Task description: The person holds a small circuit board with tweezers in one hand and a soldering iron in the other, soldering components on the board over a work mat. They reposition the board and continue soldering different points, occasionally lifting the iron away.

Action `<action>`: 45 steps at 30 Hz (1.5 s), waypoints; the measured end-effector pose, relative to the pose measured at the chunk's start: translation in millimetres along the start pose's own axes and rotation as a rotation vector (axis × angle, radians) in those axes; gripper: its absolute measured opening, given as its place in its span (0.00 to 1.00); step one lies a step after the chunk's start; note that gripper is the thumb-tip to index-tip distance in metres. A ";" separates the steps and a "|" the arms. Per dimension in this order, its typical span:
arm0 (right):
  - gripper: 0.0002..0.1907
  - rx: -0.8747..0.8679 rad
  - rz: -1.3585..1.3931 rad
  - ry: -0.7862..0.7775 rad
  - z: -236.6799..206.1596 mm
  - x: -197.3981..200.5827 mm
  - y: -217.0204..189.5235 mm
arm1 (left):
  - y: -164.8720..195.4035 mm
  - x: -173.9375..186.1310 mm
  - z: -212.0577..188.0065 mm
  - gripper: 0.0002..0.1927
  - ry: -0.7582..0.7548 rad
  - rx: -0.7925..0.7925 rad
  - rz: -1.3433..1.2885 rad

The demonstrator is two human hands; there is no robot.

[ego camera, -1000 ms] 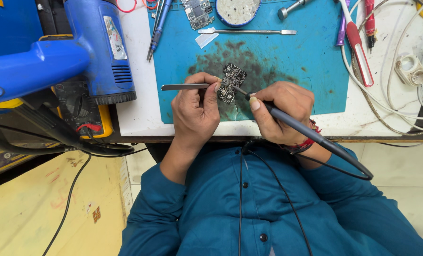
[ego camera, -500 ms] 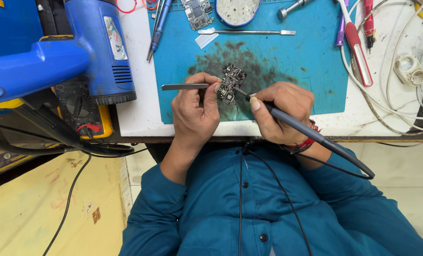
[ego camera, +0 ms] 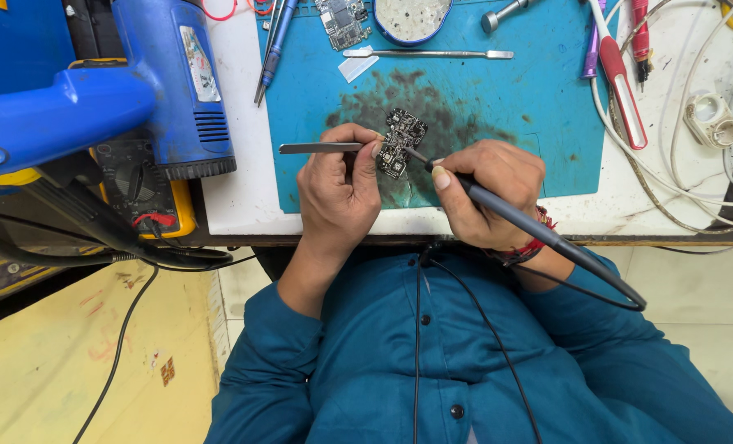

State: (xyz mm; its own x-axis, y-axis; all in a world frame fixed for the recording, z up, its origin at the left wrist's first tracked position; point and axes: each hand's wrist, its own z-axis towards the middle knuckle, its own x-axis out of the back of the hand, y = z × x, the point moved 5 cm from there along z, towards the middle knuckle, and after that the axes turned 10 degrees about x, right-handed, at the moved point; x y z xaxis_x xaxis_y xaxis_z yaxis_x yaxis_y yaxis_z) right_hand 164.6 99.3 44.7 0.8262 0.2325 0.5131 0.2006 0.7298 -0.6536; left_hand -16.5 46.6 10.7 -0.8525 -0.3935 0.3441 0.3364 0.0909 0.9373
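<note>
Largest first: we sit at a white bench (ego camera: 243, 197) with a blue work mat (ego camera: 498, 115) on it, stained dark around the middle. To our left hangs a blue hot-air gun (ego camera: 161, 90), with a yellow multimeter (ego camera: 140, 193) beneath it. White cables (ego camera: 670, 177) loop along the right edge, near a red-handled tool (ego camera: 621, 82). At the far edge of the mat lie a long metal spudger (ego camera: 432, 54), a second circuit board (ego camera: 342, 20) and a round tin (ego camera: 412, 16).

The small black circuit board (ego camera: 401, 141) lies on the dark stain, between our 2 hands. Our left hand (ego camera: 338, 189) is curled shut around flat metal tweezers (ego camera: 321, 148), their tips at the board's left edge. Our right hand (ego camera: 486, 193) is closed in a pen grip on the soldering iron (ego camera: 531, 226), its tip touching the board from the right, its cord trailing past our wrist.

To do this step well, we judge that both wrists should rest on the bench edge so the fine tip stays steady. We would press the tweezers firmly enough that the board cannot skate, touch only the 1 joint intended, keep contact brief, and keep the cord from tugging the handle.
</note>
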 end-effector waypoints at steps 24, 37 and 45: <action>0.05 -0.002 -0.007 -0.006 1.2 -0.9 0.1 | 0.0 0.0 0.4 0.04 -0.002 -0.001 -0.004; 0.05 -0.003 -0.030 -0.021 0.6 -1.7 0.1 | -0.8 0.0 -0.5 0.04 -0.001 0.015 -0.008; 0.05 0.005 -0.020 -0.020 1.6 -2.2 -0.2 | -0.8 0.2 -0.6 0.04 0.004 0.009 -0.007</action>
State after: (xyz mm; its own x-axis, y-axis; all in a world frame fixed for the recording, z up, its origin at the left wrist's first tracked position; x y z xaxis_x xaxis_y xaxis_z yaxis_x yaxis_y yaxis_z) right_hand 161.9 99.7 44.5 0.8112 0.2304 0.5375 0.2145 0.7379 -0.6400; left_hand -16.6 45.9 10.0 -0.8530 -0.3982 0.3372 0.3268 0.0960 0.9402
